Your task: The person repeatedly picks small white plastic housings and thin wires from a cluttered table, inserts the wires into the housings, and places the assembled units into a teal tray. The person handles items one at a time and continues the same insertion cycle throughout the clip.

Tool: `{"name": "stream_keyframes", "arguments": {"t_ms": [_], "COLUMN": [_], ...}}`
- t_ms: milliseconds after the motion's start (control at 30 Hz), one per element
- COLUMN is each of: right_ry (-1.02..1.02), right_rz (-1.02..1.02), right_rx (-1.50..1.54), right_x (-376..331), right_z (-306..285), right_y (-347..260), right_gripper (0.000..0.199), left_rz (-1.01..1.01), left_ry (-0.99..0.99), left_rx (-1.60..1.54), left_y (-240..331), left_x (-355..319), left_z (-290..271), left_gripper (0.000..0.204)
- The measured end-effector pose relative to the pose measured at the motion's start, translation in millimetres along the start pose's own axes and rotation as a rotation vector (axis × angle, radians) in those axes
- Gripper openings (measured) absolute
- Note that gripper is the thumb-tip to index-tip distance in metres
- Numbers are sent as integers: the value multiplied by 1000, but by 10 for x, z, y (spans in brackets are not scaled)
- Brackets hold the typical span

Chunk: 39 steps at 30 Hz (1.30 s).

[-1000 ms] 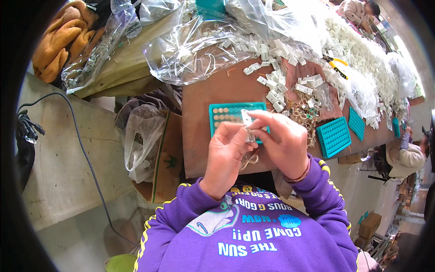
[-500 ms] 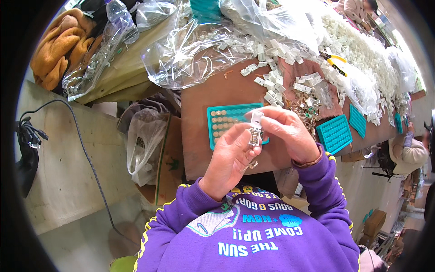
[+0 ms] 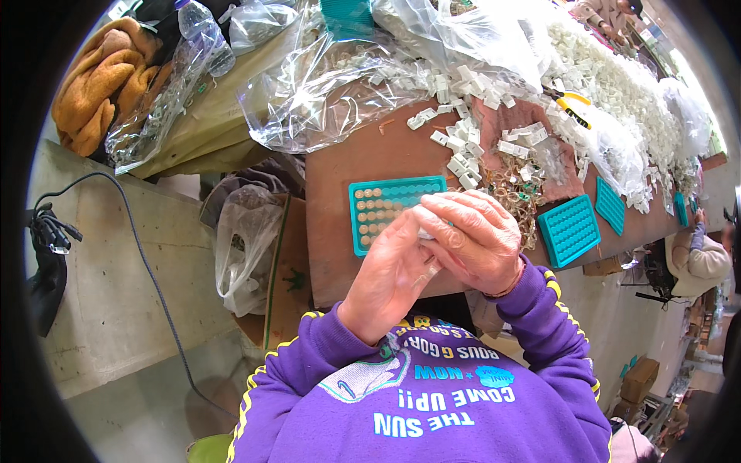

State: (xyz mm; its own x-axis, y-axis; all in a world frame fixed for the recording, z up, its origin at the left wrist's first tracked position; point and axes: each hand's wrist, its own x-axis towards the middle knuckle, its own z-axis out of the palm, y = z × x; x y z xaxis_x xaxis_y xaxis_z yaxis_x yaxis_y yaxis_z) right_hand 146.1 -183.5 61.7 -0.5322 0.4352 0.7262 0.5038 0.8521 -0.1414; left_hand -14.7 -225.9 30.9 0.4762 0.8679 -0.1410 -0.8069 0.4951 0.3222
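My left hand (image 3: 392, 266) and my right hand (image 3: 477, 238) are pressed together over the near edge of the brown work table (image 3: 328, 262). Between them is a small white plastic housing (image 3: 423, 234), of which just a sliver shows past the fingers. My right hand's fingers cover it from above, and my left fingers and thumb hold it from the other side. Just behind my hands lies a teal tray (image 3: 421, 188) with rows of pockets, several at its left side filled with round tan pieces. My fingers hide the tray's near right corner.
White plastic housings (image 3: 463, 147) lie scattered beyond the tray, beside a heap of small metal parts (image 3: 513, 189). Another teal tray (image 3: 570, 229), yellow-handled pliers (image 3: 573, 108) and a see-through plastic bag (image 3: 297, 108) are on the table. Another person (image 3: 695, 251) sits at the far right.
My right hand has swung over the white housing and closed against my left. The housing, with its metal insides showing earlier, is now almost wholly covered.
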Motion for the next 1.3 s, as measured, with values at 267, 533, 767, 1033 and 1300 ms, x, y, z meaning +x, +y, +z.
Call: {"name": "stream_keyframes", "arguments": {"t_ms": [267,533,767,1033,1300], "right_ry": [-19,11,99,-34,-389], "right_rz": [-57,54,523,540,310], "right_rx": [29,115,-69,-248,-490], "right_x": [-63,-84,-186,-228,-317], "right_z": [-4,-10,-407,-429,57], "right_y": [95,46,357,946,1406], "right_gripper": [37,37,27,13,9], "left_rz": [-27,-3,240,620,618], "left_ry": [-16,60,18,-49,-94], "left_rx": [-42,-45,80,127,117], "left_y": [-64,-50,132,328,381], "left_x": [26,-20,182,622,617], "left_z": [-69,-9,23,-78,-224], "left_gripper": [32,29,18,19,21]}}
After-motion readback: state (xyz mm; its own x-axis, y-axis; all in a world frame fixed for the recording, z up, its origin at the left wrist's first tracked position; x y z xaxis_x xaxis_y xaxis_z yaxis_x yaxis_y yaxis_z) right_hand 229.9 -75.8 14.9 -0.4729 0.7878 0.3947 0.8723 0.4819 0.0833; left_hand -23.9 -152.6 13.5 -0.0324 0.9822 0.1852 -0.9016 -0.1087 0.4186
